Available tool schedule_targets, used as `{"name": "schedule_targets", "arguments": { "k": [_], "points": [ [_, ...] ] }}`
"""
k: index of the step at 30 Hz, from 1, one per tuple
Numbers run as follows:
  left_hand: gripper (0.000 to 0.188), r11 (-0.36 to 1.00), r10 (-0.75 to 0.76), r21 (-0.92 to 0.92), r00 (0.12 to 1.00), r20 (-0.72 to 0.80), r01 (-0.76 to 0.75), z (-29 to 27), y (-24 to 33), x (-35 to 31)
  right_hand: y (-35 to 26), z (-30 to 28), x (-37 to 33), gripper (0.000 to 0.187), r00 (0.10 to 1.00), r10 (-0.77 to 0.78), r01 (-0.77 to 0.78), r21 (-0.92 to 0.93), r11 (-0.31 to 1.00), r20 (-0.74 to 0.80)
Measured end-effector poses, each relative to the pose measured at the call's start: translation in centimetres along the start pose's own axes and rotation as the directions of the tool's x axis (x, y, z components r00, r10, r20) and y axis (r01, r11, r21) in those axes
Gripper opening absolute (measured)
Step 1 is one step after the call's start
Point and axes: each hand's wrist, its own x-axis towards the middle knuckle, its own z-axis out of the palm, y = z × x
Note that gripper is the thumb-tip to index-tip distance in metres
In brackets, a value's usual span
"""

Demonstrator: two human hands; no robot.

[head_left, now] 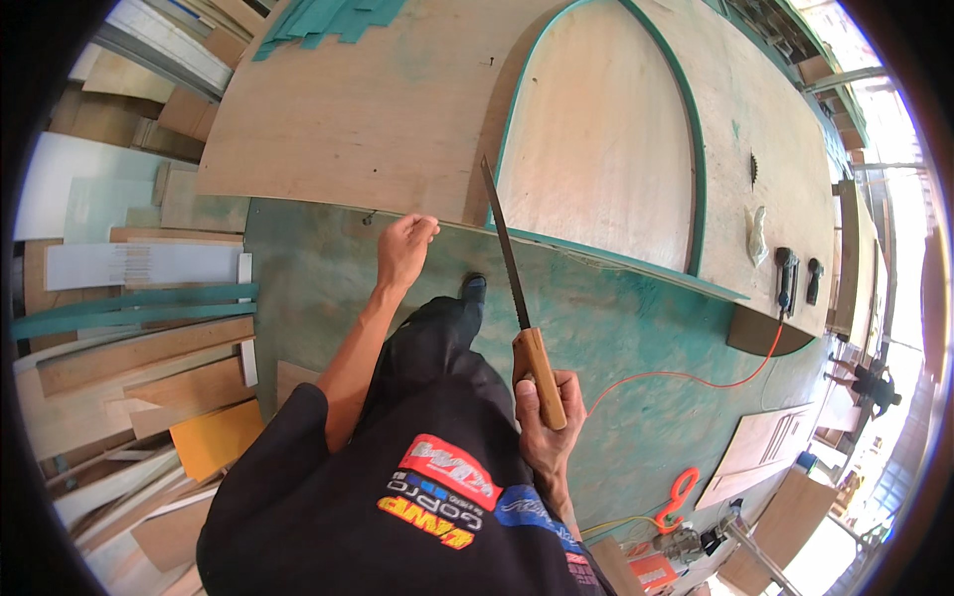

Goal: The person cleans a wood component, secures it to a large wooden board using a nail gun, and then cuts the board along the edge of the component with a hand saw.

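Dark shirt cloth [348, 502] on the worker's torso fills the foreground; ahead of it, from where I stand, lies a broad wooden table [328, 124]. Right hand [547, 417]: clamped around the wooden handle of a hand saw [515, 286], thumb laid along the grip. Saw: tilted, its handle off the table on the worker's side, its narrow tip past the near edge, just left of an arched green frame [700, 164]; whether steel meets wood cannot be told. Left hand [405, 248]: fingers curled together at the near edge, left of the blade, with nothing visible in them; contact with the table is uncertain. Green strips [333, 20] are piled at the far left corner, while a plastic bag [757, 238] and a black power tool [786, 278] rest toward the right end, an orange hose [686, 375] trailing from the tool past the near edge. Good handling, in my judgement, asks for a firm but unstrained grip, wrist in line with the blade, left fingers well clear of the teeth, and feet set away from the hose.
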Motion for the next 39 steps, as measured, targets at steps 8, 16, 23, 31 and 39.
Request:
{"name": "schedule_targets", "arguments": {
  "k": [8,16,23,31,39],
  "points": [
    [0.045,0.985,0.136,0.053,0.935,0.327,-0.161,2.7,3.0,6.1,-0.3,4.7,-1.6,0.023,0.987,0.078,-0.083,-0.028,0.996,-0.141],
    [0.063,0.979,-0.067,-0.13,0.855,0.515,0.154,3.2,2.6,7.5,-3.2,7.6,-2.8,0.024,0.964,0.17,-0.197,-0.122,0.973,-0.205],
    [0.079,0.93,-0.087,-0.203,0.719,0.69,0.307,2.3,3.0,7.7,-5.1,9.5,-3.2,0.026,0.954,0.169,-0.23,-0.246,0.942,-0.248],
    [0.083,0.945,-0.058,-0.173,0.667,0.743,0.276,2.6,2.6,8.8,-4.4,10.3,-3.0,0.023,0.964,0.089,-0.17,-0.324,0.931,-0.249],
    [0.085,0.858,-0.058,-0.309,0.674,0.736,0.411,2.5,2.6,7.4,-4.1,9.7,-3.4,0.02,0.951,0.145,-0.205,-0.205,0.957,-0.273]
  ]
}}
